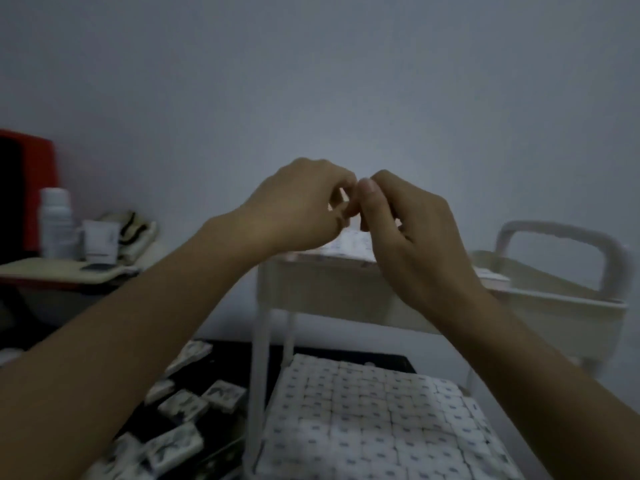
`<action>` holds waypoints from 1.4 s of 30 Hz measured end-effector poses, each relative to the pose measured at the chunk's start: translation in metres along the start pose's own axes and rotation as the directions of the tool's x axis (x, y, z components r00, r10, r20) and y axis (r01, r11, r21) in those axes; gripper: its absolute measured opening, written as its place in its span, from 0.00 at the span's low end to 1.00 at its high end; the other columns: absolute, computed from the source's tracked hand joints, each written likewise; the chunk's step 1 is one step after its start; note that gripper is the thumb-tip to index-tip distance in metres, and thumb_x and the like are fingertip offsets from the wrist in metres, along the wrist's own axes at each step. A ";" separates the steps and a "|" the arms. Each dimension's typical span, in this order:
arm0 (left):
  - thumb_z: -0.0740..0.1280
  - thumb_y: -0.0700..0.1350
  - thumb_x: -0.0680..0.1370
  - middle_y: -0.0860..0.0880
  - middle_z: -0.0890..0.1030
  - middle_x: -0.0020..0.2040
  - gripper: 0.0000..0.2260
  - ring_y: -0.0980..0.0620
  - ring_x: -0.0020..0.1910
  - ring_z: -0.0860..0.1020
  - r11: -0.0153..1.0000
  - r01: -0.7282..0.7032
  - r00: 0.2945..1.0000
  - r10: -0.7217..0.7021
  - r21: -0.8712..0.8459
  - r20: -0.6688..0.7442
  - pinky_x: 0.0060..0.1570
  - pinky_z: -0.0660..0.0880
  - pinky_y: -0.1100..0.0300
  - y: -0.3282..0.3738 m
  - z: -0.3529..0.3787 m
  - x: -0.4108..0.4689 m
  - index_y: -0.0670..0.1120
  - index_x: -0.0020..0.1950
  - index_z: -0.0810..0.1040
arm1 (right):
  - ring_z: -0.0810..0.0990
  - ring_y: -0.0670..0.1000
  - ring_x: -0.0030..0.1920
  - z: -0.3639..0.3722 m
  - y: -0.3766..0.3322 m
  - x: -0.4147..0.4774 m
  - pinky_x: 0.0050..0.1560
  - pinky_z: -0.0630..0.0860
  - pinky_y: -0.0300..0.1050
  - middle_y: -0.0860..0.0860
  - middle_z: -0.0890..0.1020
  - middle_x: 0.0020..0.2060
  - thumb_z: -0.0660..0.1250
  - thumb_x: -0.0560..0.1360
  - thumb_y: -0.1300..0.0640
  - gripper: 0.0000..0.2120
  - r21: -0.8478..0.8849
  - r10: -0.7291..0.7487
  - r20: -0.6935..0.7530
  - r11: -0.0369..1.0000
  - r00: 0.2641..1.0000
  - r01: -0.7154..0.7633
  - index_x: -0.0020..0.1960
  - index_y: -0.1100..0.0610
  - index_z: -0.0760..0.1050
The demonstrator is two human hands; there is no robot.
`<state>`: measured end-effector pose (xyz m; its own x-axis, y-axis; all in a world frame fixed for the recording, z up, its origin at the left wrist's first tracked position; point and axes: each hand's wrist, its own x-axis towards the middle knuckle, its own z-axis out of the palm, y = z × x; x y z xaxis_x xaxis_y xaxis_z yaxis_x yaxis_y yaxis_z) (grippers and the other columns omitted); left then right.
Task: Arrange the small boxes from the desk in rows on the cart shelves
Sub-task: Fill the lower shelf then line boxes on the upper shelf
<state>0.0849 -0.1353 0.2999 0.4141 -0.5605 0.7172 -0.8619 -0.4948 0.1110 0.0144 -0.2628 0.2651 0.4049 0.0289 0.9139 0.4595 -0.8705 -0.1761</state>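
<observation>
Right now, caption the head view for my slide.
Left hand and right hand meet above the cart's top shelf; rows of boxes lie packed below.

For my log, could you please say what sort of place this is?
Likely a small stockroom or clinic back room: a white tiered cart holding rows of small boxes, loose boxes on a dark desk, a white bottle nearby.

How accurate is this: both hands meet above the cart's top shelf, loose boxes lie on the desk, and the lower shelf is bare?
The head view shows the lower shelf packed with rows of boxes, not bare. The left hand and right hand do meet above the top shelf; loose boxes lie on the desk.
</observation>
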 end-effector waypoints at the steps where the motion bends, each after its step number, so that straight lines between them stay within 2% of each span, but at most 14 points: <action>1: 0.64 0.43 0.77 0.59 0.80 0.39 0.10 0.64 0.32 0.75 1.000 0.000 0.999 0.000 0.023 -0.034 0.37 0.71 0.61 -0.012 -0.009 -0.025 0.58 0.40 0.76 | 0.75 0.46 0.34 0.011 -0.013 -0.007 0.34 0.70 0.46 0.44 0.76 0.32 0.50 0.80 0.44 0.21 0.044 -0.038 0.018 0.998 0.999 0.037 0.43 0.53 0.75; 4: 0.64 0.44 0.78 0.60 0.82 0.37 0.11 0.65 0.29 0.76 0.997 0.073 0.995 -0.073 -0.003 -0.067 0.35 0.71 0.61 -0.053 -0.029 -0.099 0.60 0.41 0.76 | 0.75 0.47 0.33 0.051 -0.041 -0.026 0.34 0.71 0.50 0.47 0.77 0.32 0.48 0.79 0.44 0.22 0.162 -0.101 0.121 0.983 0.988 0.081 0.42 0.54 0.76; 8: 0.65 0.41 0.79 0.61 0.83 0.38 0.10 0.61 0.36 0.80 0.931 0.360 0.928 -0.364 -0.061 -0.072 0.38 0.76 0.61 -0.131 -0.034 -0.188 0.56 0.47 0.81 | 0.75 0.50 0.33 0.124 -0.066 -0.055 0.35 0.72 0.54 0.49 0.78 0.33 0.47 0.79 0.42 0.23 0.232 -0.160 0.346 0.969 0.925 0.081 0.44 0.54 0.75; 11: 0.63 0.41 0.80 0.59 0.83 0.39 0.11 0.62 0.31 0.79 0.814 0.580 0.814 -0.580 -0.027 -0.029 0.32 0.73 0.66 -0.198 -0.027 -0.249 0.55 0.46 0.80 | 0.74 0.48 0.33 0.188 -0.073 -0.079 0.33 0.72 0.50 0.48 0.78 0.34 0.52 0.81 0.43 0.16 0.233 -0.158 0.506 0.972 0.848 0.042 0.46 0.51 0.72; 14: 0.62 0.39 0.80 0.57 0.84 0.42 0.12 0.61 0.33 0.80 0.676 0.737 0.675 -0.737 -0.017 -0.020 0.36 0.76 0.63 -0.263 -0.018 -0.308 0.55 0.45 0.80 | 0.76 0.47 0.35 0.254 -0.070 -0.098 0.35 0.74 0.49 0.45 0.80 0.40 0.56 0.82 0.48 0.06 0.199 -0.096 0.654 0.979 0.750 -0.048 0.53 0.47 0.70; 17: 0.62 0.34 0.77 0.57 0.84 0.42 0.17 0.57 0.41 0.82 0.578 0.816 0.578 -0.816 0.012 -0.019 0.41 0.75 0.62 -0.317 -0.008 -0.354 0.57 0.43 0.79 | 0.79 0.51 0.41 0.313 -0.060 -0.114 0.41 0.78 0.54 0.48 0.82 0.45 0.56 0.82 0.53 0.09 0.127 -0.010 0.753 0.983 0.658 -0.131 0.60 0.47 0.70; 21: 0.61 0.33 0.75 0.55 0.83 0.48 0.18 0.53 0.49 0.80 0.536 0.842 0.539 -0.834 0.058 -0.117 0.50 0.75 0.60 -0.369 0.005 -0.387 0.56 0.46 0.81 | 0.78 0.51 0.52 0.375 -0.057 -0.120 0.50 0.77 0.49 0.49 0.81 0.54 0.57 0.80 0.58 0.12 0.131 0.017 0.790 0.972 0.613 -0.196 0.60 0.50 0.74; 25: 0.62 0.34 0.76 0.50 0.83 0.52 0.15 0.51 0.50 0.80 0.544 0.835 0.550 -0.816 0.083 -0.180 0.51 0.74 0.60 -0.417 0.010 -0.395 0.52 0.51 0.82 | 0.74 0.53 0.61 0.423 -0.065 -0.109 0.58 0.74 0.49 0.51 0.78 0.60 0.56 0.79 0.64 0.17 0.144 -0.046 0.783 0.984 0.621 -0.109 0.62 0.54 0.76; 28: 0.62 0.35 0.77 0.47 0.80 0.54 0.14 0.46 0.53 0.79 0.566 0.810 0.584 -0.799 0.151 -0.140 0.53 0.73 0.58 -0.452 0.015 -0.395 0.50 0.56 0.81 | 0.71 0.54 0.63 0.458 -0.070 -0.101 0.59 0.72 0.49 0.53 0.75 0.65 0.56 0.78 0.66 0.20 0.144 -0.082 0.800 0.988 0.594 -0.058 0.67 0.55 0.74; 31: 0.63 0.37 0.77 0.44 0.74 0.63 0.17 0.43 0.63 0.72 0.589 0.773 0.621 -0.778 0.235 -0.094 0.62 0.70 0.55 -0.481 0.022 -0.394 0.48 0.64 0.77 | 0.71 0.56 0.63 0.490 -0.073 -0.094 0.55 0.71 0.46 0.54 0.74 0.65 0.58 0.76 0.67 0.22 0.120 -0.080 0.818 0.992 0.570 -0.033 0.69 0.56 0.71; 36: 0.58 0.49 0.79 0.42 0.55 0.79 0.27 0.39 0.75 0.58 0.616 0.674 0.660 -0.750 0.408 0.042 0.71 0.63 0.47 -0.517 0.035 -0.384 0.49 0.78 0.59 | 0.71 0.56 0.63 0.525 -0.074 -0.081 0.58 0.72 0.48 0.53 0.75 0.64 0.58 0.76 0.69 0.23 0.198 -0.124 0.821 0.977 0.558 -0.075 0.68 0.54 0.72; 38: 0.51 0.55 0.79 0.43 0.48 0.80 0.29 0.41 0.78 0.52 0.596 0.645 0.621 -0.773 0.478 0.127 0.75 0.56 0.50 -0.526 0.042 -0.378 0.49 0.80 0.52 | 0.68 0.56 0.65 0.529 -0.080 -0.080 0.59 0.69 0.46 0.52 0.73 0.67 0.58 0.77 0.68 0.25 0.293 -0.247 0.830 0.956 0.500 -0.015 0.71 0.52 0.69; 40: 0.49 0.57 0.82 0.45 0.43 0.80 0.28 0.44 0.79 0.47 0.550 0.667 0.532 -0.824 0.502 0.195 0.76 0.51 0.52 -0.533 0.051 -0.377 0.50 0.80 0.48 | 0.61 0.55 0.71 0.530 -0.085 -0.079 0.65 0.63 0.44 0.54 0.66 0.72 0.60 0.78 0.68 0.31 0.348 -0.345 0.862 0.935 0.373 0.059 0.77 0.48 0.59; 42: 0.53 0.56 0.83 0.45 0.47 0.80 0.26 0.45 0.78 0.50 0.514 0.722 0.486 -0.853 0.464 0.189 0.75 0.53 0.53 -0.537 0.056 -0.379 0.50 0.80 0.54 | 0.50 0.53 0.76 0.531 -0.086 -0.079 0.72 0.53 0.44 0.54 0.54 0.77 0.61 0.77 0.67 0.38 0.338 -0.351 0.901 0.936 0.253 0.098 0.79 0.45 0.48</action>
<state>0.4072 0.3053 -0.0700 0.9920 0.0243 0.1242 -0.0083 -0.9668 0.2554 0.3629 0.0711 0.0140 0.6534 0.7561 -0.0369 0.7367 -0.6463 -0.1992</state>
